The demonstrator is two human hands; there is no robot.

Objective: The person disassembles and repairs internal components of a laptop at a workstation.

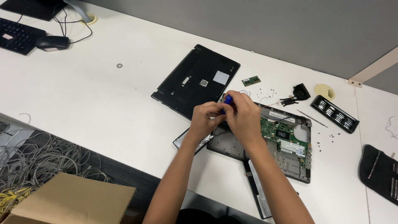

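Note:
An opened laptop base (290,166) lies on the white table with its green circuit board (286,135) exposed. My right hand (244,116) is closed on a blue-handled screwdriver (227,99), held upright over the laptop's left part. My left hand (207,118) presses close beside it, fingers curled at the tool's lower end; the tip is hidden by both hands. A black bottom cover (195,81) rests just beyond the hands.
A small green memory module (251,80), loose screws (325,139), a black fan part (300,92), a bit holder (335,113) and a black tool pouch (379,172) lie around. Keyboard (18,36) and mouse (52,42) sit far left. Cardboard box (70,201) and cables (37,159) below.

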